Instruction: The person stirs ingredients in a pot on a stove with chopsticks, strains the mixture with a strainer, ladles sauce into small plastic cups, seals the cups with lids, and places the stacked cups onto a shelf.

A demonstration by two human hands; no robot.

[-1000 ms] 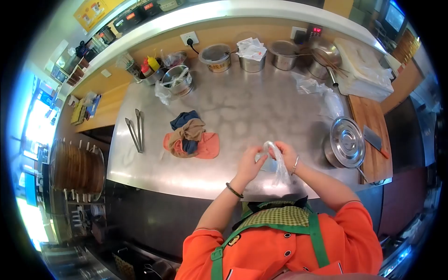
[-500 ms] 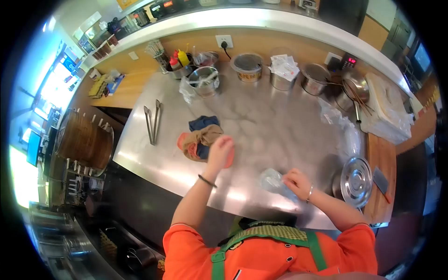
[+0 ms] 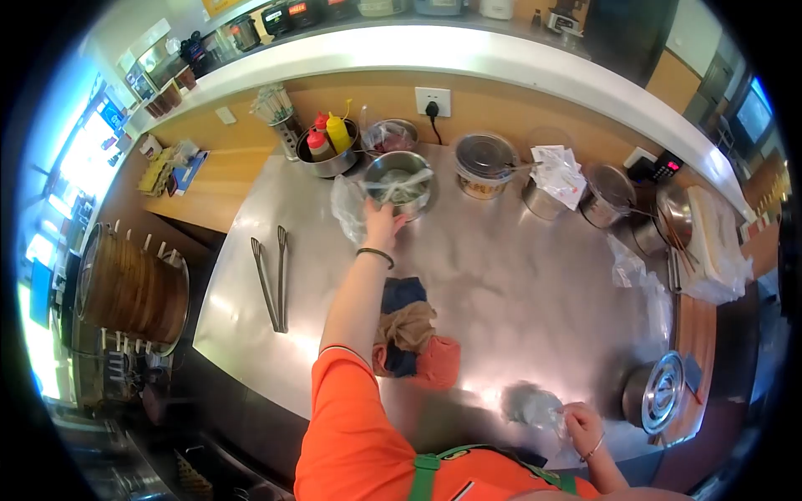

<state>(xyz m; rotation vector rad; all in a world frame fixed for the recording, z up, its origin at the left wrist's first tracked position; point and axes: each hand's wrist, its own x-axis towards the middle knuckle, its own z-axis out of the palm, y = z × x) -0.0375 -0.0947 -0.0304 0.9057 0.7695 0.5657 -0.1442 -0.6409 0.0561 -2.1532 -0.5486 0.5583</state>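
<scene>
My left hand reaches out to the near rim of a steel pot, its thumb apart from the fingers. A clear plastic bag hangs over the pot's left side and across its mouth. The fingertips are at the bag and rim; I cannot make out a firm grip. Low on the right, my right hand is closed on a clear plastic bag lying on the steel table. Below my left forearm lie crumpled cloths, dark blue, brown and orange.
Metal tongs lie at the left. Squeeze bottles stand in a pan behind the pot. A lidded tub and several pots line the back. At right are a lidded pot and a wooden board.
My left hand has gone from the cloths forward to the steel pot. My right hand stays low at the clear plastic bag. The camera view has shifted.
</scene>
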